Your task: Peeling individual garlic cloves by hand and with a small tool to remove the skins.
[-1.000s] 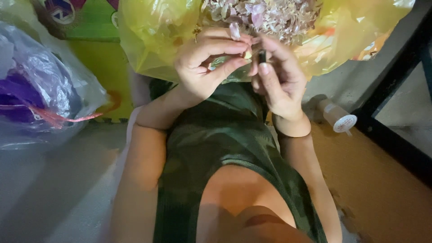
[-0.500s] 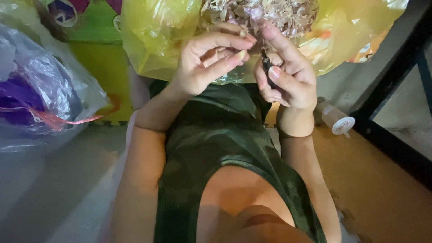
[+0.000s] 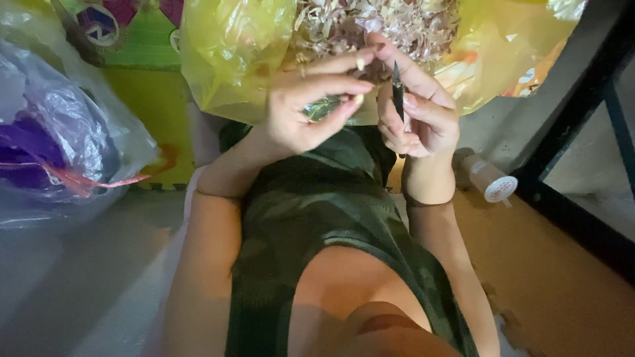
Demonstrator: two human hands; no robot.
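Observation:
My left hand point(image 3: 305, 111) is raised in front of a yellow plastic bag point(image 3: 231, 53) filled with dry papery peels point(image 3: 377, 23). Its fingers are curled and apart, the thumb and fingertips close together; nothing clear shows between them. My right hand point(image 3: 423, 116) is closed around a small dark knife point(image 3: 398, 92), blade pointing up toward the peels. The index finger of that hand reaches up to the edge of the peel heap. Both hands hover above my lap, which is covered by dark green camouflage cloth point(image 3: 317, 211).
A clear and purple plastic bag point(image 3: 59, 139) with a red tie lies at the left. A small white-capped bottle point(image 3: 489, 178) lies on the brown floor at the right, beside a dark metal frame point(image 3: 575, 119). Green and yellow mats point(image 3: 142, 79) lie behind.
My hands have drawn apart. The left hand's fingers have opened, and the right hand has turned the knife upright with its blade now showing.

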